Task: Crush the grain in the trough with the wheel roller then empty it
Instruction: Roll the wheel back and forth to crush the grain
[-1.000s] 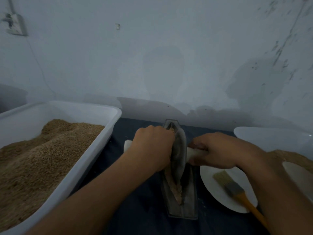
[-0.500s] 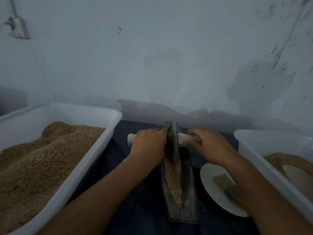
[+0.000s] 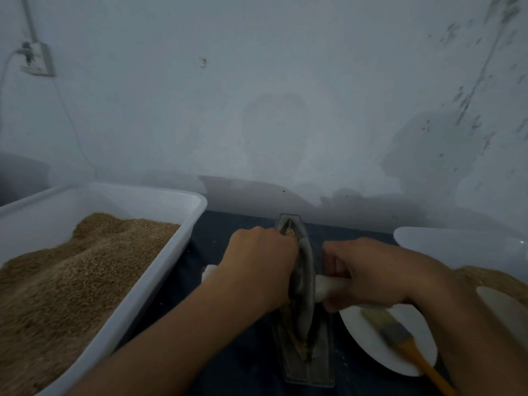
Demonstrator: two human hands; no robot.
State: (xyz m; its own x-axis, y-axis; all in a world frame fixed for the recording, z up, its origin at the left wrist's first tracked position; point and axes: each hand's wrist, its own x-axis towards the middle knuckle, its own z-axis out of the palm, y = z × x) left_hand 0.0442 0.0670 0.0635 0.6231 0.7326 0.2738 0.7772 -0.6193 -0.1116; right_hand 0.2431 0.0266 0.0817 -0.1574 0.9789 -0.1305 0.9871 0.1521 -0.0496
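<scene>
Both hands are gripping the white axle: the left hand (image 3: 258, 267) and right hand (image 3: 368, 274) are drawing the wheel roller (image 3: 304, 290) back from the far end toward mid-trough (image 3: 323, 364), over the grain (image 3: 303, 345).

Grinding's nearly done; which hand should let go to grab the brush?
Probably the right hand: the brush lies on the plate just beneath it, while the left hand grips the roller handle across the trough.
</scene>
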